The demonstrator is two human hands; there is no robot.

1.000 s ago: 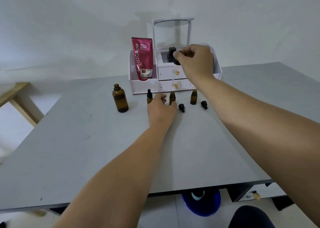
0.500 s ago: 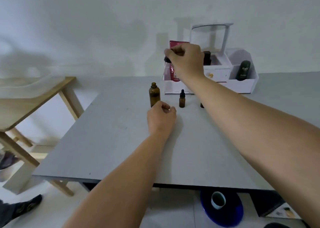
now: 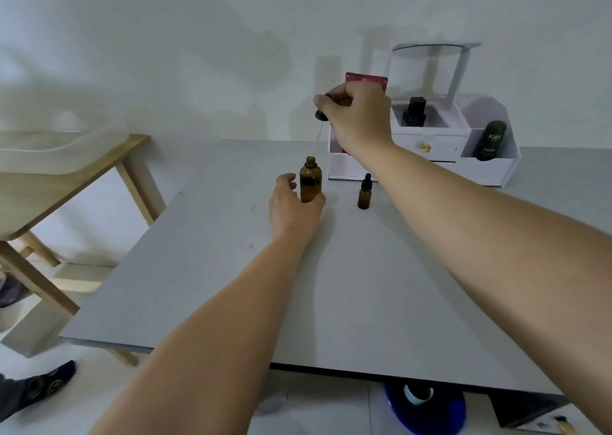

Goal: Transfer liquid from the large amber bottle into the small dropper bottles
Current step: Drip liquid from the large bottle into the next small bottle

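The large amber bottle [image 3: 310, 183] stands uncapped on the grey table [image 3: 331, 285]. My left hand [image 3: 293, 204] wraps around its lower part from the near side. My right hand [image 3: 356, 115] is raised above and slightly right of the bottle and pinches a black-capped dropper [image 3: 320, 114]. Its thin glass tube hangs down toward the bottle's mouth, with the tip a little above it. A small capped dropper bottle [image 3: 364, 193] stands to the right of the large bottle. My right arm hides any other small bottles.
A white organiser [image 3: 430, 156] with a mirror, a red tube [image 3: 366, 80], a black bottle [image 3: 414, 111] and a dark tube [image 3: 490, 140] sits at the back right. A wooden table [image 3: 66, 176] stands to the left. A blue bin [image 3: 425, 408] is under the table, and a person's foot [image 3: 46, 385] shows at the lower left.
The camera has swung left. My left hand moved from the small bottles to the large amber bottle and took hold of it. My right hand carried the dropper leftward to above its mouth.
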